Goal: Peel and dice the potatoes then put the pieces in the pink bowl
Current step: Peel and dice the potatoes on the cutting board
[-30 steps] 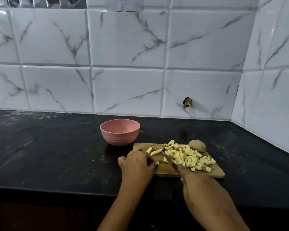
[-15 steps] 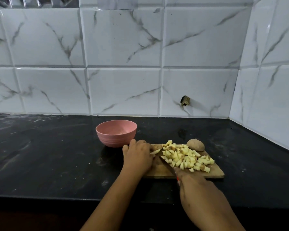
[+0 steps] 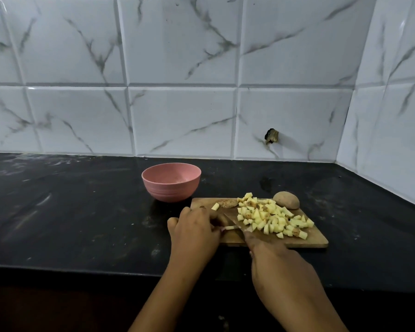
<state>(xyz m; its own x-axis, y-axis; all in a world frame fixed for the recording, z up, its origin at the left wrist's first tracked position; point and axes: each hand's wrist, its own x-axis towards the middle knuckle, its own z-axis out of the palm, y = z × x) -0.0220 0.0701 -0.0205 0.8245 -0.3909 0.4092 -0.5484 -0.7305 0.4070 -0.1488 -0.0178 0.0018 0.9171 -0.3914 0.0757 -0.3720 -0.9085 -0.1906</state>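
Deep into the dicing now. Reading the cutting board [image 3: 318, 240] as a dial: heaped from centre out to four o'clock, a big pile of pale diced potato [image 3: 266, 216], with a few brown flecks of skin among the cubes. Off at one o'clock, just beside the board's far edge, sitting whole and unpeeled, one last potato [image 3: 286, 200] (so peeling not finished, by the look of it). Up at eleven, a stray cube [image 3: 215, 206] next to a brownish scrap [image 3: 227, 202], peel or an end piece, hard to tell which.

Down at nine o'clock, left hand [image 3: 194, 228] curled knuckles-up, fingertips pinching down a slim potato strip [image 3: 230, 227]. In from six, right hand [image 3: 280, 267] wrapped round the handle of the knife [image 3: 234, 221], handle itself hidden under the fist, blade slanting between the left fingers and the pile, right at the strip.

Over to the pink bowl [image 3: 170, 194], standing on the black counter [image 3: 82, 212] just beyond the board's eleven o'clock corner, near it, contact impossible to call. Nothing of potato inside, only a pale smear on the inner wall. Not one piece transferred yet.

Judging the tally: one potato's worth nearly all cubed, a last strip to chop, one whole potato to peel and dice, then the entire heap to move across into the bowl.
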